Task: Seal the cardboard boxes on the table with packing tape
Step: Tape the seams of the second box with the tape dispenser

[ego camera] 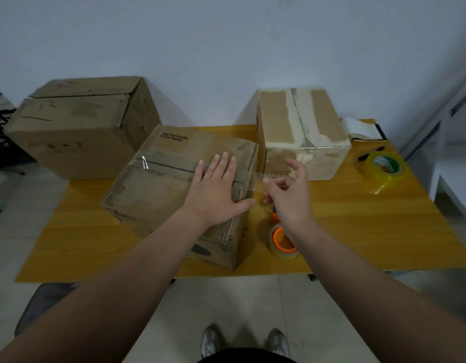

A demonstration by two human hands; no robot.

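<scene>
A worn cardboard box stands at the table's middle with a strip of clear tape laid along its top seam. My left hand lies flat with straight fingers on the box's right end, pressing the tape down. Just past the box's right edge my right hand pinches the loose end of the clear tape between thumb and fingers. A clear tape roll with an orange core lies on the table below my right wrist.
A large brown box sits at the back left, overhanging the yellow wooden table. A pale taped box stands at the back right. A yellowish tape roll, a black marker and a white cloth lie far right.
</scene>
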